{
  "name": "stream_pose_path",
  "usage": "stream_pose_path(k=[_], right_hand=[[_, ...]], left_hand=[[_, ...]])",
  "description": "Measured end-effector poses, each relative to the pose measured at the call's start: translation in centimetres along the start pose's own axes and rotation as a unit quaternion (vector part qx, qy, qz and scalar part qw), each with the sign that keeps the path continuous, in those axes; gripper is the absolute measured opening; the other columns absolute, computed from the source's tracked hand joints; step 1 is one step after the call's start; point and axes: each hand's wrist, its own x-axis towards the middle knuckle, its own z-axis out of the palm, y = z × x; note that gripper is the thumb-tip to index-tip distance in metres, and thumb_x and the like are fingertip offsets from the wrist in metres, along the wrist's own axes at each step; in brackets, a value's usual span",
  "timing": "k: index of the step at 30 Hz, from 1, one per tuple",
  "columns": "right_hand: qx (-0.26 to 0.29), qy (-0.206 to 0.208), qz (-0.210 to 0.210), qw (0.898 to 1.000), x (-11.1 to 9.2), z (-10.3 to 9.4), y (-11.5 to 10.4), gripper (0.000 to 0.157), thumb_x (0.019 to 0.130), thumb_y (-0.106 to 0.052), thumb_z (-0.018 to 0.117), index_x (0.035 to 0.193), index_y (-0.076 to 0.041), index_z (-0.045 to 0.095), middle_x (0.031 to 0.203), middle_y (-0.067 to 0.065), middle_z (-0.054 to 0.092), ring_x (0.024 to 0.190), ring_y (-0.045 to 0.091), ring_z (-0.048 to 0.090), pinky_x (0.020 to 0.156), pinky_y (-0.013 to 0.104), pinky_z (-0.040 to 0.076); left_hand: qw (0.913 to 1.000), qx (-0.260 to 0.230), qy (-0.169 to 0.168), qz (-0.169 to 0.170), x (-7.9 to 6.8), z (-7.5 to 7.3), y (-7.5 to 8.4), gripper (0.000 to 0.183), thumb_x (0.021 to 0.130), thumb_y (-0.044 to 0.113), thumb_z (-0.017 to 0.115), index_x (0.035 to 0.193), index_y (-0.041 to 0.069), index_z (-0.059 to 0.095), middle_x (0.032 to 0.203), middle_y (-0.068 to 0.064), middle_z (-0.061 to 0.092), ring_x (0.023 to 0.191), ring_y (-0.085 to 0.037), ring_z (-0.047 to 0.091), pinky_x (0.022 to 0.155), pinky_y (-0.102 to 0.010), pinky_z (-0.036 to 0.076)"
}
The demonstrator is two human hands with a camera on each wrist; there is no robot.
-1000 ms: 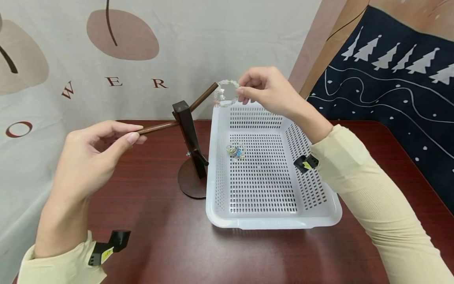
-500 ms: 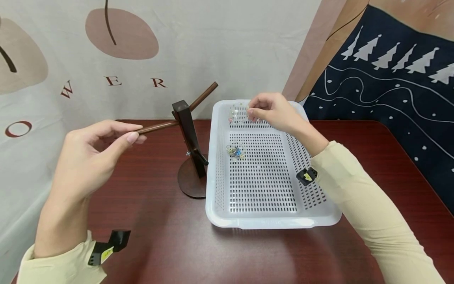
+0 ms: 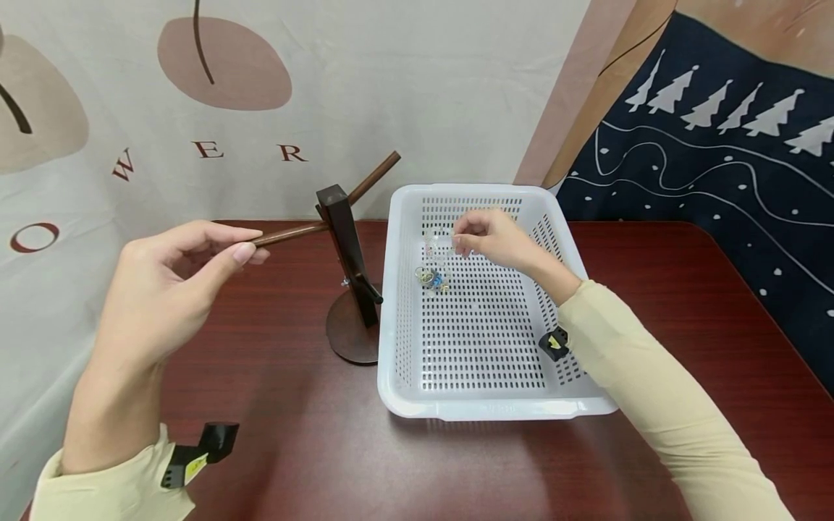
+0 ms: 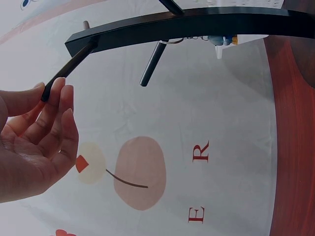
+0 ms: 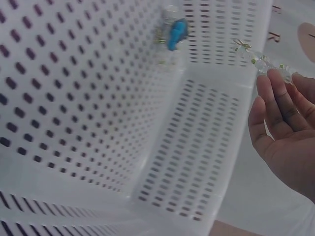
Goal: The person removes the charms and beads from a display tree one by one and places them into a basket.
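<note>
My left hand [image 3: 176, 282] pinches the end of the upper wooden rod [image 3: 293, 233] of a dark jewelry stand [image 3: 348, 253]. In the left wrist view, thumb and fingertips close round that rod's tip. My right hand [image 3: 495, 235] is over the far half of a white plastic basket [image 3: 495, 409], pinching a bracelet of clear beads [image 3: 433, 246]. Green bits show among the beads of this bracelet [image 5: 263, 61] in the right wrist view. Nearer in the basket lies a small pile of jewelry [image 3: 433, 280] with a blue charm [image 5: 177, 34].
A lower peg [image 4: 153, 64] of the stand carries a metal ring and chain, with a blue piece [image 4: 219, 40] beside it. The stand's round base [image 3: 352, 340] is close against the basket's left side. Behind the dark red table [image 3: 293, 434] hangs a printed cloth [image 3: 391, 72].
My right hand has brought the bracelet from the rod's far tip rightward, then down and nearer, over the basket. My left hand has stayed on the rod.
</note>
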Motion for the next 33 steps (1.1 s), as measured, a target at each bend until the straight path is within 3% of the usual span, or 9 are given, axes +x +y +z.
stream_pose_path(k=[9,15,25,33], right_hand=[[0.002,-0.040,0.000,0.999,0.1,1.2,1.0,0.008,0.088,0.001,0.055,0.088,0.006,0.061,0.074,0.013,0.063,0.070,0.027,0.058,0.069,0.037,0.047],[-0.013,-0.055,0.015,0.998,0.2,1.5,1.8,0.007,0.087,0.001,0.056,0.088,0.005,0.062,0.074,0.014,0.062,0.070,0.029,0.059,0.067,0.034,0.046],[-0.040,-0.065,0.023,0.997,0.0,1.5,2.0,0.011,0.087,0.003,0.053,0.092,0.007,0.062,0.072,0.014,0.064,0.068,0.028,0.060,0.066,0.033,0.046],[-0.029,-0.064,0.034,0.997,-0.1,1.0,1.6,0.014,0.088,0.002,0.053,0.098,0.007,0.061,0.076,0.012,0.064,0.071,0.029,0.061,0.068,0.033,0.048]], left_hand=[[1.0000,-0.002,0.002,-0.002,0.0,-0.1,0.0,0.011,0.086,0.005,0.063,0.093,-0.001,0.067,0.077,0.007,0.067,0.068,-0.008,0.061,0.064,-0.015,0.043],[1.0000,0.002,0.002,0.000,0.1,-0.1,0.0,0.011,0.086,0.006,0.063,0.093,0.000,0.068,0.076,0.007,0.067,0.068,-0.008,0.061,0.064,-0.015,0.043],[1.0000,-0.003,0.000,0.006,0.1,-0.1,-0.1,0.011,0.086,0.005,0.063,0.094,-0.001,0.067,0.077,0.007,0.067,0.068,-0.007,0.062,0.065,-0.014,0.044],[1.0000,-0.004,-0.001,0.002,0.1,0.0,0.0,0.011,0.086,0.005,0.063,0.094,-0.001,0.067,0.077,0.007,0.068,0.068,-0.007,0.061,0.065,-0.014,0.044]])
